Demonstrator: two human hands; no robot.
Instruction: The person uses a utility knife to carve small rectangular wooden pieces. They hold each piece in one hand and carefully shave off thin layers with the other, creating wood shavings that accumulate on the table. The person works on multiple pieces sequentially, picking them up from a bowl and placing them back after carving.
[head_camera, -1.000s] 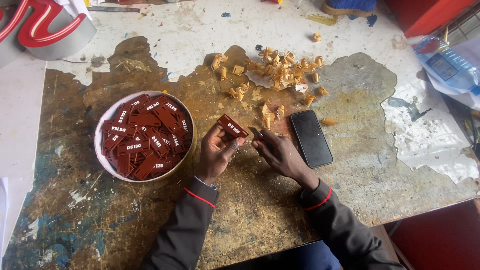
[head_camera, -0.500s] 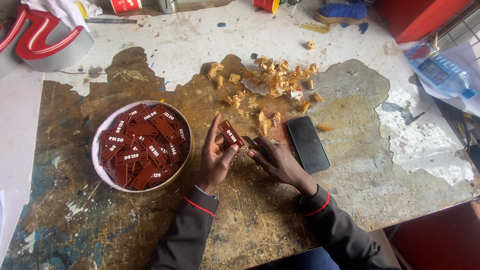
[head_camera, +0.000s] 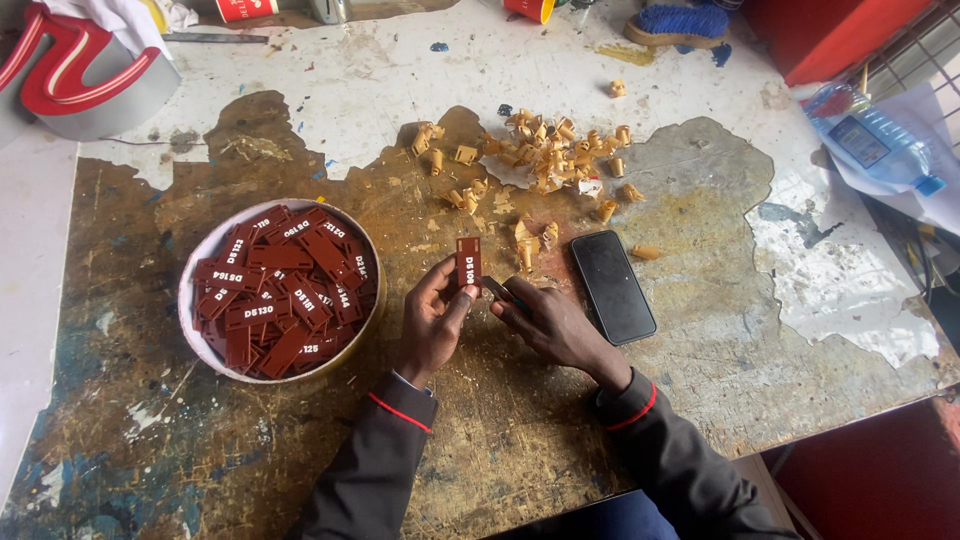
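Dark red tag (head_camera: 468, 262) with white lettering is standing upright, pinched between the left hand (head_camera: 433, 322) fingertips above the bench (head_camera: 140, 440). Right hand (head_camera: 552, 325) is lying just beside it, fingers curled around a small dark tool (head_camera: 497, 289); tool kind not discernible. White bowl (head_camera: 196, 262) of matching red tags is sitting left of the hands. Black phone (head_camera: 612, 286) is lying right of them, tan peeled scraps (head_camera: 545, 150) beyond.

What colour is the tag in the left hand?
The tag is dark reddish-brown with white lettering, held upright by the left hand; the head view shows it best.
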